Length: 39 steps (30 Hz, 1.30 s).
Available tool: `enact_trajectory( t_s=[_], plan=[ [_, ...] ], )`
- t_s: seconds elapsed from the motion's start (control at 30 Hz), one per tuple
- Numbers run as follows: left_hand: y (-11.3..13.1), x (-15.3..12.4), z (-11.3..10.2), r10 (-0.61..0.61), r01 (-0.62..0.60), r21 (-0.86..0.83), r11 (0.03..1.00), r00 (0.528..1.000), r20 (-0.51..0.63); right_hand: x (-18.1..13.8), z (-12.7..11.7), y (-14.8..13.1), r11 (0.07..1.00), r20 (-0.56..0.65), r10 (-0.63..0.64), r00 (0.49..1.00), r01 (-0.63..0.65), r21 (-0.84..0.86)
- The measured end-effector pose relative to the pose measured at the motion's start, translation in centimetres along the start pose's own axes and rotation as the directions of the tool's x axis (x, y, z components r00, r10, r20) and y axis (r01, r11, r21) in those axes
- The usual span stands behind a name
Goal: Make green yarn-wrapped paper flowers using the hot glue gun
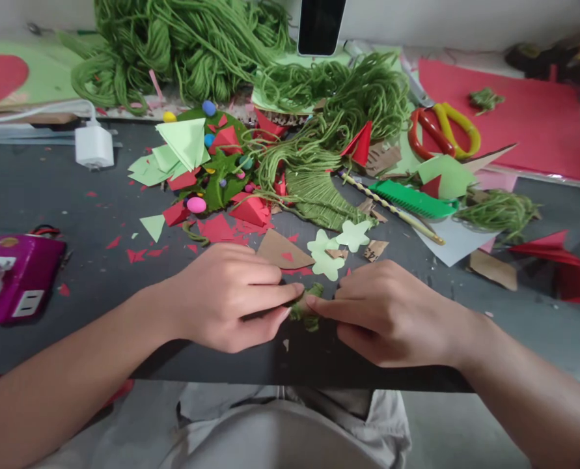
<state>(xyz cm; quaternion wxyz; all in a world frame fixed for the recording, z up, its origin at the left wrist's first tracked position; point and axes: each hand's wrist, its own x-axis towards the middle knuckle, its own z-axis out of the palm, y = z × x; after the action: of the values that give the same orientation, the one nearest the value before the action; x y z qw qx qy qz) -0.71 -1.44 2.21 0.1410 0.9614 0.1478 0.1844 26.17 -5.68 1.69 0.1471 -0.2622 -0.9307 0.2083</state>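
Note:
Near the table's front edge lies a small cardboard piece wrapped in green yarn (312,320), part of its brown middle still showing. My left hand (238,296) has index finger and thumb at its left side, the other fingers curled in. From the other side, the index fingertip of my right hand (392,312) presses on its middle, the remaining fingers folded under. Just beyond are a brown cardboard scrap (282,249) and pale green paper flowers (353,234). Farther back rests a yarn-wrapped curved piece (316,192) with loose strands.
Large green yarn skeins (172,45) and a phone (321,26) stand at the back. To the right are scissors (448,130), a green cutter (414,198), a patterned pencil (392,208) and red paper (514,124). A white charger (94,144) and purple device (21,277) lie left.

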Motion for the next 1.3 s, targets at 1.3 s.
enact_trajectory(
  t_s=[1.3],
  plan=[
    [0.3,-0.5,0.8,-0.077,0.067,0.128,0.989,0.994,0.078,-0.3,-0.2,1.8,0.977,-0.018,0.039,0.999,-0.034,0.211]
  ],
)
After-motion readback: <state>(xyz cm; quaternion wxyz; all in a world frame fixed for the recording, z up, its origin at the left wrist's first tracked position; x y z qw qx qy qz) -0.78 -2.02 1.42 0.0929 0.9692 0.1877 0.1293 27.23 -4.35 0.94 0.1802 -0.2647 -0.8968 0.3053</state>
